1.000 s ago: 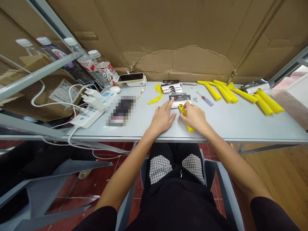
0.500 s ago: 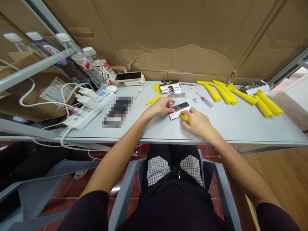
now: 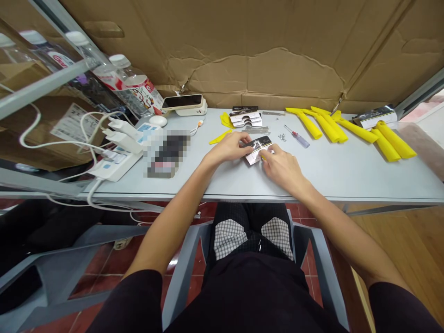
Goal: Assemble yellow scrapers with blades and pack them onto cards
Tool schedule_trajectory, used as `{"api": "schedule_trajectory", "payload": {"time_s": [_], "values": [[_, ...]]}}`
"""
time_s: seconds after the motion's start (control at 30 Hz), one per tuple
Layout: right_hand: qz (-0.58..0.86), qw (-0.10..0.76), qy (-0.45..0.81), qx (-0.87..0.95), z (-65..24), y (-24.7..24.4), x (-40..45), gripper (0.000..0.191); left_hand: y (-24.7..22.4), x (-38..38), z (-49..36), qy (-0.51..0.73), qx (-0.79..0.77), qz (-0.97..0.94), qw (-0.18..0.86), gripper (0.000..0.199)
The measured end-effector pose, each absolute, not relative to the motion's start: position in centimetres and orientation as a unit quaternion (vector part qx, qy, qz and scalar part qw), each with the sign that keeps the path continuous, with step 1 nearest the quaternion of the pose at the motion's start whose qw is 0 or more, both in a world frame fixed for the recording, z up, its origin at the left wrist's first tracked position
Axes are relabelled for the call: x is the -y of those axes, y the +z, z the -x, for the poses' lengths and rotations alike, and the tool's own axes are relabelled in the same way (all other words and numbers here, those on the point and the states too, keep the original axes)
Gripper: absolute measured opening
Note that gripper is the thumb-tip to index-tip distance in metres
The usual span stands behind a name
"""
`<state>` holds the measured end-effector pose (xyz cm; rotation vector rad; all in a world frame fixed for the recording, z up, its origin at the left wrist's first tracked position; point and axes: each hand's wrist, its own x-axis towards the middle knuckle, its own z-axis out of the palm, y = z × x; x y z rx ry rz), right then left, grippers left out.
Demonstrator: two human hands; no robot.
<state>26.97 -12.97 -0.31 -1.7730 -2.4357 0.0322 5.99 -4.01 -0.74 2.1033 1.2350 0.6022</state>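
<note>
Head view: left hand (image 3: pixel 231 149), spread flat a second ago, now pinches the left edge of a printed card (image 3: pixel 255 155) mid-desk (image 3: pixel 229 180), so both hands meet there. Right hand (image 3: pixel 284 169) grips a yellow handle (image 3: pixel 263 157), mostly hidden, at the card's right. Far left, bottles (image 3: pixel 142 88) by a carton (image 3: pixel 52 125); contents unclear.

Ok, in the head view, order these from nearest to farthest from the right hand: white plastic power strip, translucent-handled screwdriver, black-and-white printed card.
1. Black-and-white printed card: at the right hand's fingertips, on its left.
2. Translucent-handled screwdriver: just beyond, slightly right.
3. White plastic power strip: far left.
</note>
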Motion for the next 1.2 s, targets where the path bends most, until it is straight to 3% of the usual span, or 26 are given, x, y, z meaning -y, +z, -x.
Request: {"api": "schedule_trajectory", "payload": {"time_s": [0.1,0.3,0.6,0.73,0.97,1.2], "values": [[0.588,0.072,0.002,0.806,-27.3,-0.5,13.0,0.045,-0.6,3.9,-6.3,0.217,-0.481,-0.8,0.286,0.024],[0.598,0.103,-0.011,0.795,-27.9,-0.5,13.2,0.044,0.2,3.7,-7.0,0.163,-0.505,-0.799,0.283,0.06],[0.566,0.142,-0.018,0.812,-30.5,-1.3,15.6,0.04,0.5,4.0,-8.1,0.185,-0.46,-0.784,0.373,0.06],[0.556,0.11,0.003,0.824,-32.4,-1.3,17.8,0.04,0.0,3.8,-8.5,0.189,-0.457,-0.802,0.335,0.051],[0.602,0.061,0.007,0.796,-39.2,-0.6,21.1,0.035,0.1,3.6,-8.3,0.146,-0.497,-0.803,0.295,0.054],[0.675,0.101,-0.02,0.731,-50.5,-0.7,21.7,0.033,0.2,3.6,-8.2,0.15,-0.502,-0.806,0.276,0.056]]}}
